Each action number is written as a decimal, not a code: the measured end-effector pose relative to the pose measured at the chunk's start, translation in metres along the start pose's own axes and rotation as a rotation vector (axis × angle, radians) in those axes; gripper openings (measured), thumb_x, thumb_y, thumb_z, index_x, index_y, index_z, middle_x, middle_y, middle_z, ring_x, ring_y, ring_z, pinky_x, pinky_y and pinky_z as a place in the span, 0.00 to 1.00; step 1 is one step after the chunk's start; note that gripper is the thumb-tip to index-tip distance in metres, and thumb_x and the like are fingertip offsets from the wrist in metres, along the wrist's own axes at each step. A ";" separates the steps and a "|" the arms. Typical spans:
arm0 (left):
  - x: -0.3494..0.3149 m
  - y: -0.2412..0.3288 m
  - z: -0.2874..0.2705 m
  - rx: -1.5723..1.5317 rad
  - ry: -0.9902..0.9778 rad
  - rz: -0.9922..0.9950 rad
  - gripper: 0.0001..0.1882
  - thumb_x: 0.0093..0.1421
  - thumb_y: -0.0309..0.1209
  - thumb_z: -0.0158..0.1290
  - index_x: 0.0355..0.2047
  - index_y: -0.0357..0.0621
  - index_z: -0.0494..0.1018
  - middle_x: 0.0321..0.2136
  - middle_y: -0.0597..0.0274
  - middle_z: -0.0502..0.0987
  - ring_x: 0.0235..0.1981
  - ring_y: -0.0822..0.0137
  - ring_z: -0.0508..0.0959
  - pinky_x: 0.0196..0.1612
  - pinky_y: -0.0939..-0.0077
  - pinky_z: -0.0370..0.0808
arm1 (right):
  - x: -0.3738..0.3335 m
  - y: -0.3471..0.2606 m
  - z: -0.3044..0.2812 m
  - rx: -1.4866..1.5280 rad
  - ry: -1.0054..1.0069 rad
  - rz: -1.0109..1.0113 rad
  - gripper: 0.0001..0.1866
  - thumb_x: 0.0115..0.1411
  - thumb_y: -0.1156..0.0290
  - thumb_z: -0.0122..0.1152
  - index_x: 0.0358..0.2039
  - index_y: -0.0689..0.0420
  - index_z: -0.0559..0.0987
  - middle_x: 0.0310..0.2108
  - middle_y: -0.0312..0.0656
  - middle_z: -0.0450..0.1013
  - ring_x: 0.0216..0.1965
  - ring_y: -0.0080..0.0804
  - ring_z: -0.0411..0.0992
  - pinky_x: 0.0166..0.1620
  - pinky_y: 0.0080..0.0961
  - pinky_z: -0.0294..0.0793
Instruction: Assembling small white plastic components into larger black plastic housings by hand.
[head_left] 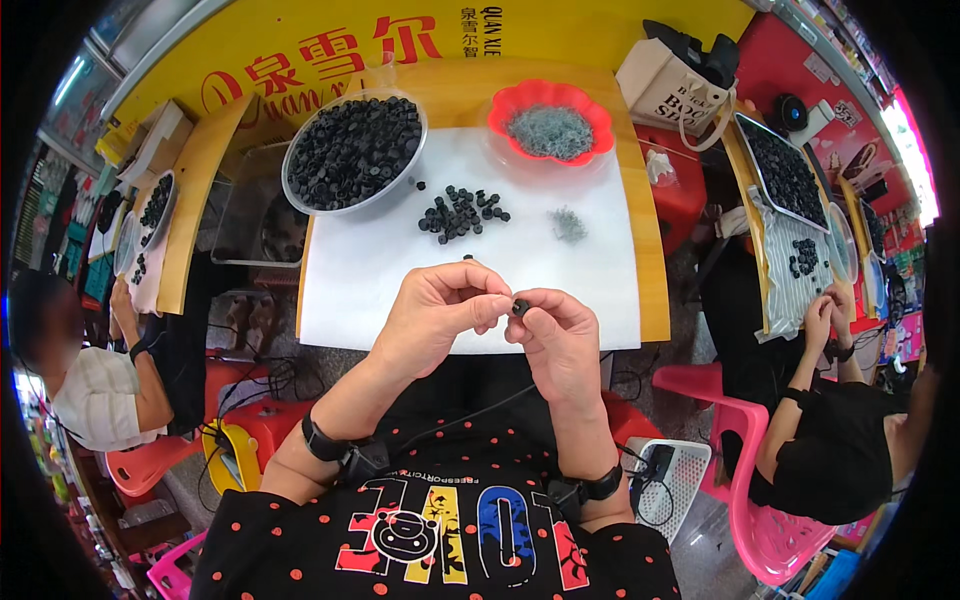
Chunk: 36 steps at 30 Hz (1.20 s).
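The right hand [562, 335] grips one black part [520, 308] between thumb and forefinger; the part is above the near edge of the white sheet [590, 285]. The left hand [430, 315] is raised over the same edge, its thumb and forefinger together beside the part; whether they pinch a small piece cannot be told. A round bowl [402, 192] of black parts stands at the sheet's far left corner. A red scalloped dish [600, 118] with grey-green pieces [550, 132] stands at its far right. A loose cluster [460, 218] of black parts lies mid-sheet.
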<state>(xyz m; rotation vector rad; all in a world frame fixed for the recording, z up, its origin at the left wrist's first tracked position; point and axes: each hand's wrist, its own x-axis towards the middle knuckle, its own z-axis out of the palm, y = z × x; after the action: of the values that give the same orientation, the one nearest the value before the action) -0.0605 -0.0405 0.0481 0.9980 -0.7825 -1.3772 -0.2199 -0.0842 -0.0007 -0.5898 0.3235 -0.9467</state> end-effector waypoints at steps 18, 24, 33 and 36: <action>0.001 0.004 -0.003 0.282 -0.003 0.080 0.04 0.55 0.20 0.58 0.32 0.33 0.77 0.29 0.62 0.76 0.28 0.76 0.74 0.31 0.83 0.72 | -0.002 0.003 0.010 -0.395 0.108 -0.178 0.10 0.55 0.83 0.61 0.39 0.68 0.78 0.33 0.44 0.77 0.32 0.28 0.76 0.38 0.20 0.77; 0.007 -0.002 -0.007 0.139 0.072 0.006 0.05 0.56 0.21 0.57 0.32 0.32 0.78 0.27 0.59 0.79 0.27 0.72 0.79 0.32 0.80 0.76 | 0.003 -0.001 0.005 -0.531 0.126 -0.210 0.10 0.55 0.83 0.61 0.39 0.69 0.78 0.34 0.43 0.76 0.34 0.27 0.77 0.39 0.19 0.77; 0.003 -0.010 -0.012 0.261 0.042 0.045 0.05 0.55 0.20 0.57 0.32 0.31 0.77 0.26 0.59 0.79 0.27 0.73 0.78 0.32 0.82 0.76 | -0.005 0.003 0.003 -0.678 0.140 -0.185 0.09 0.54 0.86 0.60 0.37 0.68 0.78 0.36 0.44 0.75 0.33 0.28 0.76 0.38 0.20 0.77; 0.003 -0.014 -0.013 0.267 0.034 0.056 0.05 0.55 0.19 0.57 0.32 0.31 0.77 0.27 0.59 0.78 0.27 0.73 0.78 0.32 0.83 0.76 | -0.005 0.005 0.003 -0.698 0.154 -0.195 0.09 0.54 0.87 0.60 0.37 0.68 0.78 0.34 0.43 0.75 0.31 0.28 0.76 0.37 0.21 0.77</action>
<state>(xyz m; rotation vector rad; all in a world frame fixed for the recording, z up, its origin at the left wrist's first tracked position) -0.0544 -0.0409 0.0299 1.1936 -0.9799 -1.2251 -0.2173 -0.0768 -0.0012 -1.2045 0.7587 -1.0654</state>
